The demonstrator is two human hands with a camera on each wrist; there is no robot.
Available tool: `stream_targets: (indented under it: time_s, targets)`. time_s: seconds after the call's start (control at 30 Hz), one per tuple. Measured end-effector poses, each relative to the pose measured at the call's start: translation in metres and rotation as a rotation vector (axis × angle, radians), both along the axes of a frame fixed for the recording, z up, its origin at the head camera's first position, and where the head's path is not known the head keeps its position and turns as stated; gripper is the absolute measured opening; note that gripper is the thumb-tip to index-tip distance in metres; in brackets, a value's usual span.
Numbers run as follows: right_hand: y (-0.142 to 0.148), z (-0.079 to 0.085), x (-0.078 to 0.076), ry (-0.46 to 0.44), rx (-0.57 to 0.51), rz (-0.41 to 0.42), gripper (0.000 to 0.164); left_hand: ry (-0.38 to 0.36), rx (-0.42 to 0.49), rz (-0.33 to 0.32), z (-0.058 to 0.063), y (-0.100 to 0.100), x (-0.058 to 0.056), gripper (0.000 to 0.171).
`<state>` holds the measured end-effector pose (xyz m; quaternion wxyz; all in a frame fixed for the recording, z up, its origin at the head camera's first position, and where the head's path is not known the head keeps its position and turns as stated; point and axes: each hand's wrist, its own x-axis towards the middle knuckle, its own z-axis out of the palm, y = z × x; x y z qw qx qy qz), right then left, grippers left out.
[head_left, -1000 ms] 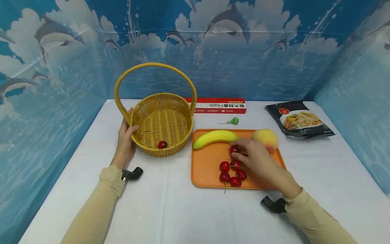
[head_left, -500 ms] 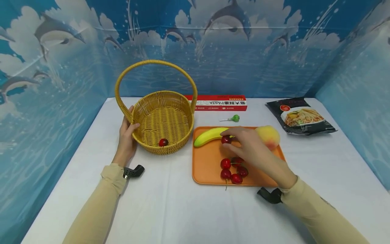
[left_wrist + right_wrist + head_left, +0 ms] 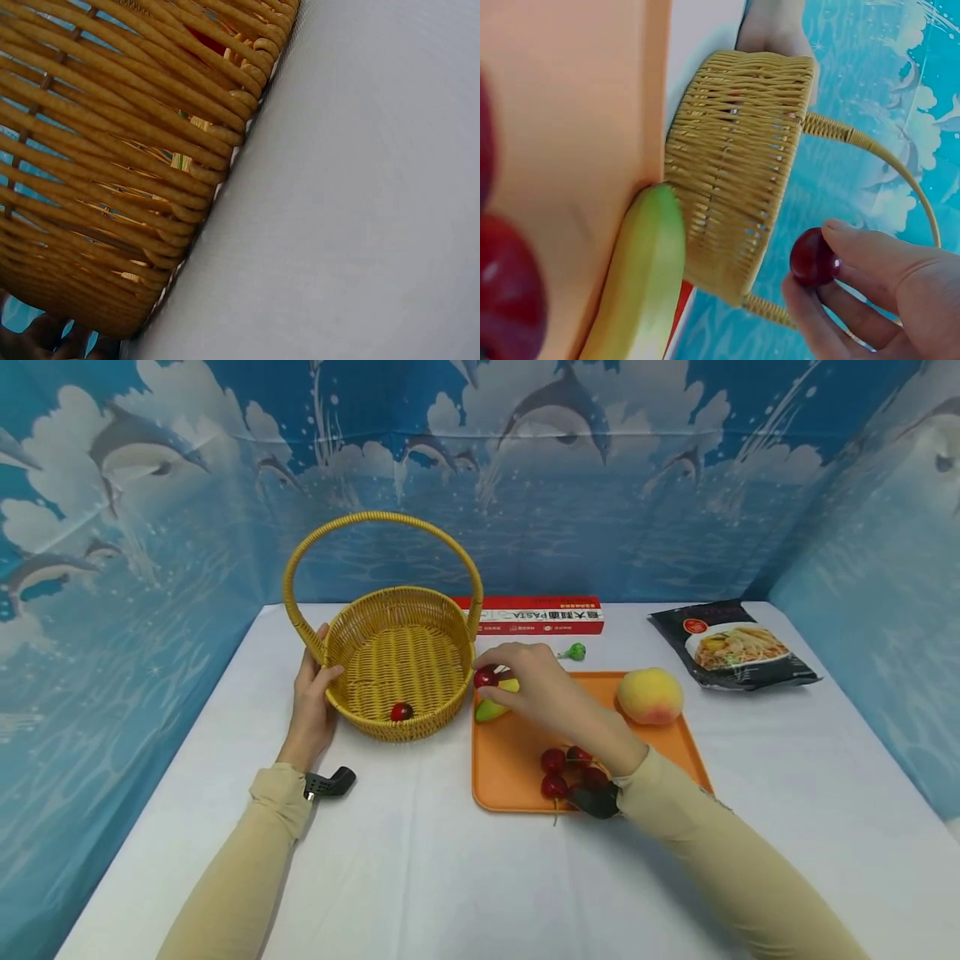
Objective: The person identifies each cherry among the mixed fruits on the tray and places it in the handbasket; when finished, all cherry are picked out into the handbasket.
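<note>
Close to you, some cherries (image 3: 553,762) lie on the orange tray (image 3: 506,768). Your left hand (image 3: 306,710) grips the basket (image 3: 405,652) by its side, with one cherry (image 3: 401,712) inside. Your right hand (image 3: 536,681), pinching another cherry (image 3: 808,257), is now beside the basket's rim, not over the tray's middle, so that cherry is almost there.

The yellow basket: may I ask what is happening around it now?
A person's left hand holds the yellow basket by its side, while the right hand pinches a dark red cherry near the basket's rim. Another cherry already lies inside the basket. More cherries, a banana and a peach lie on the orange tray.
</note>
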<state>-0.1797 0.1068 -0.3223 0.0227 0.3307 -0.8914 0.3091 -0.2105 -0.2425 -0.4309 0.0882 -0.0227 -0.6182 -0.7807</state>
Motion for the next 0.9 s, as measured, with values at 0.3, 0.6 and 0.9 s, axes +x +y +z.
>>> stream_targets:
  time_s: [0.3,0.6,0.9]
  targets:
    - [-0.031,-0.015,-0.008,-0.003,-0.08,0.076,0.036,-0.005,-0.006,0.006,-0.001,-0.001,0.002,0.073]
    - [-0.046,-0.025,-0.01,0.086,-0.02,0.095,0.035,-0.007,-0.014,0.012,-0.003,0.0,0.002,0.072]
    - [-0.04,-0.017,-0.003,0.123,0.023,0.101,0.039,-0.004,-0.017,0.008,-0.001,0.0,0.001,0.071]
